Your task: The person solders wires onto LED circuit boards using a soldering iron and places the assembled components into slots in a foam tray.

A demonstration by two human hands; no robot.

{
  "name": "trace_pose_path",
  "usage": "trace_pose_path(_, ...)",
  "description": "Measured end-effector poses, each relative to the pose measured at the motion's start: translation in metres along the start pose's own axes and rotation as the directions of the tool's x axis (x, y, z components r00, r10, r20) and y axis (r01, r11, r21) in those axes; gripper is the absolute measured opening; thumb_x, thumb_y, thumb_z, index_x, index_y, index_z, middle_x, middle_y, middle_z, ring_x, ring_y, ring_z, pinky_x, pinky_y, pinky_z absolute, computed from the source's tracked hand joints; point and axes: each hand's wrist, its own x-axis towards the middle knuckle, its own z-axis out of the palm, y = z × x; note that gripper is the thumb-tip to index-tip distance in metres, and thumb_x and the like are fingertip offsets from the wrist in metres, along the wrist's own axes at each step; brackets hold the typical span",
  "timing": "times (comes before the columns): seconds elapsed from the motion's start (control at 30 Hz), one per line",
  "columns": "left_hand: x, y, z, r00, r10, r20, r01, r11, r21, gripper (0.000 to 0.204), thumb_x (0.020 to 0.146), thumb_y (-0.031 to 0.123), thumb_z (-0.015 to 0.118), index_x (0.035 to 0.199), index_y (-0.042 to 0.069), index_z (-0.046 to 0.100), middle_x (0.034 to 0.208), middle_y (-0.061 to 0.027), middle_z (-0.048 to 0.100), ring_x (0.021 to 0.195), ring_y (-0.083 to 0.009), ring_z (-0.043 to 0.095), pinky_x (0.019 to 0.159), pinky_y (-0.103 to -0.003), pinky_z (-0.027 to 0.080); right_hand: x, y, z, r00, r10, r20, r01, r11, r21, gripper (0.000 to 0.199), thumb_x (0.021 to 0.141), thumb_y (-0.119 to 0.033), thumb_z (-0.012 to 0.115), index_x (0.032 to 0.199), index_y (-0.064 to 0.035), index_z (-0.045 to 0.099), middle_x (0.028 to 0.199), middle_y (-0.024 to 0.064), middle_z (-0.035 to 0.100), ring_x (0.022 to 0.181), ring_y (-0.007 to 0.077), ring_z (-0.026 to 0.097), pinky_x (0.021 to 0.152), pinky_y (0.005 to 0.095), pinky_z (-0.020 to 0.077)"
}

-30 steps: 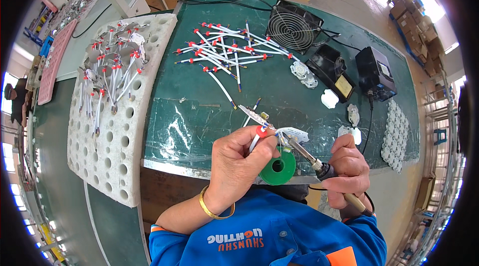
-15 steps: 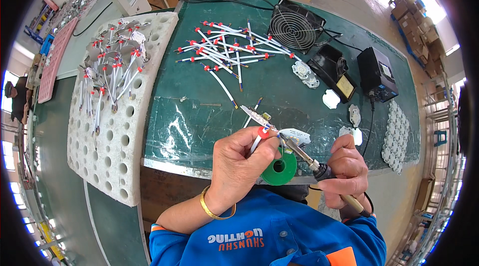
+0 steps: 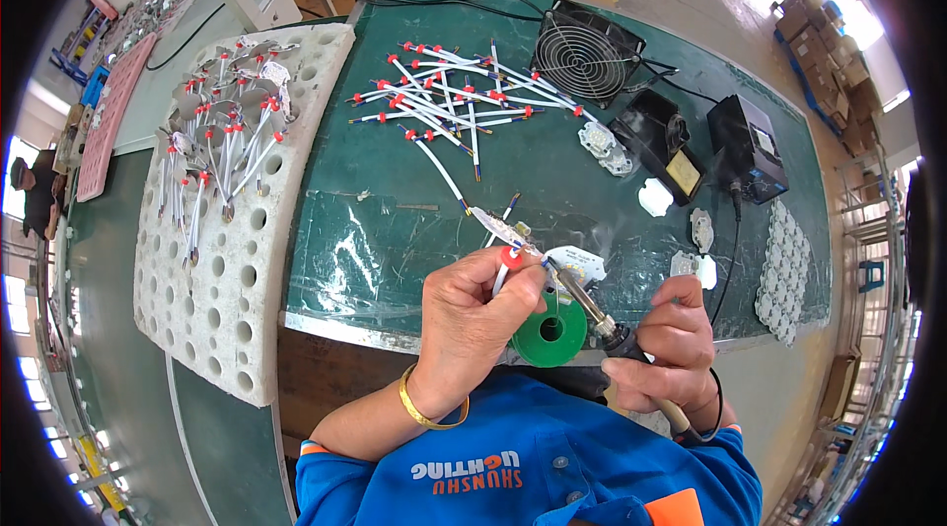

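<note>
My left hand (image 3: 473, 314) pinches a white wire with a red sleeve (image 3: 508, 258), its tip held over a small white round board (image 3: 577, 266) on the green mat. My right hand (image 3: 671, 343) grips a soldering iron (image 3: 592, 309) whose tip reaches the wire end at the board. A green solder spool (image 3: 550, 331) lies just below the two hands, at the bench's near edge. A loose pile of similar white wires with red sleeves (image 3: 454, 102) lies farther back on the mat.
A white perforated foam tray (image 3: 232, 299) on the left holds several finished wired boards (image 3: 222, 131). At the back right stand a small fan (image 3: 584, 52), an iron holder (image 3: 659, 146) and a black soldering station (image 3: 747, 146). A strip of small white boards (image 3: 784, 269) lies at far right.
The hands have stayed at the same spot; the wire and the iron tip have shifted only slightly at the board.
</note>
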Motion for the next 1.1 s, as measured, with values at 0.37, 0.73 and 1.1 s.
trace_pose_path(0.37,0.008,-0.004,-0.005,0.989,-0.127,0.08,0.138,0.979,-0.152,0.017,0.084,0.009,0.059,0.096,-0.002,0.064,0.074,-0.0022,0.062,0.07,-0.0068,0.057,0.068,-0.022,0.044,0.001,0.005,0.004,0.964,0.157,-0.212,-0.088,0.949,0.302,0.013,0.07,-0.006,0.066,0.082,-0.011,0.064,0.057,-0.0013,0.044,0.047,0.0133,0.043,0.06,0.0342,0.039)
trace_pose_path(0.73,0.01,-0.008,-0.005,0.974,-0.22,0.049,0.225,0.953,-0.201,0.016,0.085,0.01,0.058,0.094,-0.001,0.064,0.067,-0.0028,0.058,0.055,-0.004,0.041,0.049,-0.019,0.028,0.0,0.016,0.01,0.976,0.14,-0.167,-0.106,0.975,0.197,0.016,0.07,-0.007,0.065,0.086,-0.0071,0.063,0.062,0.0025,0.045,0.05,0.0164,0.044,0.056,0.0333,0.0381)
trace_pose_path(1.1,0.019,-0.008,-0.006,0.952,-0.228,0.203,0.259,0.956,-0.14,0.018,0.087,0.012,0.058,0.101,0.001,0.062,0.069,-0.0038,0.06,0.053,-0.0027,0.036,0.048,-0.018,0.027,0.02,0.022,0.038,0.918,0.313,-0.243,-0.292,0.949,0.12,0.022,0.07,0.003,0.07,0.087,-0.0036,0.058,0.072,0.0105,0.059,0.057,0.0226,0.056,0.048,0.0284,0.0433)
